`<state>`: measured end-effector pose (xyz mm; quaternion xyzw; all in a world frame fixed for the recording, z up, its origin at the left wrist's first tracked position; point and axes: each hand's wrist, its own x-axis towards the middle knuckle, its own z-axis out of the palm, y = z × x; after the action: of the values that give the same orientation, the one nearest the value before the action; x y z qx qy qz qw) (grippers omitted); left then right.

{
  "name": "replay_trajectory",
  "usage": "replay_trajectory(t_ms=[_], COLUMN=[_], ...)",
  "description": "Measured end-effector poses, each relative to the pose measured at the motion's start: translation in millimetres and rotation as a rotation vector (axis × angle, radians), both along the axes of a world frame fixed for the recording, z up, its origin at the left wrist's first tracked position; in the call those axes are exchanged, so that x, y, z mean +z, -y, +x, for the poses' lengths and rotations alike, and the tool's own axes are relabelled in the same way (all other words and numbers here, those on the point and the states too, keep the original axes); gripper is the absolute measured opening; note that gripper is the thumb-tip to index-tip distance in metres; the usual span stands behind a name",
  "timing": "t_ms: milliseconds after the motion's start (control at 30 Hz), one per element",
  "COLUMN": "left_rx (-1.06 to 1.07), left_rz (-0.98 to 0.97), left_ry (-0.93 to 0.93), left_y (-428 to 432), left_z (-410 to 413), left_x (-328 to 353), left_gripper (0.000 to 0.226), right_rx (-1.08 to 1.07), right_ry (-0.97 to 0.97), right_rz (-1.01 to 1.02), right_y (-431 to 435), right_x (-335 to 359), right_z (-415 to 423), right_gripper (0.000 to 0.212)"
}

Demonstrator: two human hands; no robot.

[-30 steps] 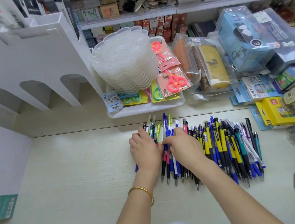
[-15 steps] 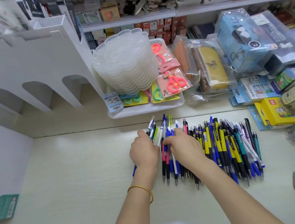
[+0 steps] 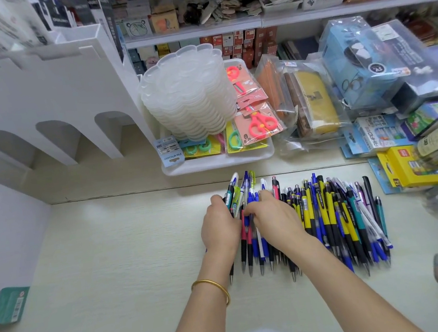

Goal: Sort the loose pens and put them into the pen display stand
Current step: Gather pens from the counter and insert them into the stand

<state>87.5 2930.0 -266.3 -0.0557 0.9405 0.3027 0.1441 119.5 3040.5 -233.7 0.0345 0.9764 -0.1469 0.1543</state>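
Note:
A spread of loose pens, mostly yellow-and-black and blue, lies side by side on the pale table. At the spread's left end my left hand grips a small bunch of pens whose tops stick out beyond my fingers. Close beside it my right hand lies over the blue and red pens, fingers curled down onto them; whether it holds one I cannot tell. The white pen display stand with arched slots stands at the back left, apart from both hands.
A white tray with a stack of clear palettes and packaged scissors sits just behind the pens. Bagged pencil cases, boxes and a yellow pack crowd the right side. A white panel with a green tag stands at left.
My left hand has gathered several pens and lifted their tops up and rightwards. My right hand stayed on the pens beside it, fingers curling in slightly.

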Motion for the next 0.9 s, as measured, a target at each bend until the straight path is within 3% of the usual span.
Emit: replay_trajectory(t_ms=[133, 467, 700, 900], left_rx=[0.026, 0.125, 0.266, 0.321], left_rz=[-0.048, 0.082, 0.504, 0.689], left_ry=[0.037, 0.133, 0.216, 0.268], left_y=[-2, 28, 39, 52], left_z=[0, 7, 11, 13], left_x=[5, 18, 30, 38], left_gripper=[0.032, 0.032, 0.033, 0.030], right_rx=[0.003, 0.003, 0.019, -0.034], right_ry=[-0.003, 0.026, 0.032, -0.029], right_rz=[-0.003, -0.009, 0.003, -0.049], right_y=[0, 3, 6, 14], right_x=[1, 2, 6, 5], right_z=[0, 0, 1, 5], right_gripper=[0.034, 0.035, 0.035, 0.036])
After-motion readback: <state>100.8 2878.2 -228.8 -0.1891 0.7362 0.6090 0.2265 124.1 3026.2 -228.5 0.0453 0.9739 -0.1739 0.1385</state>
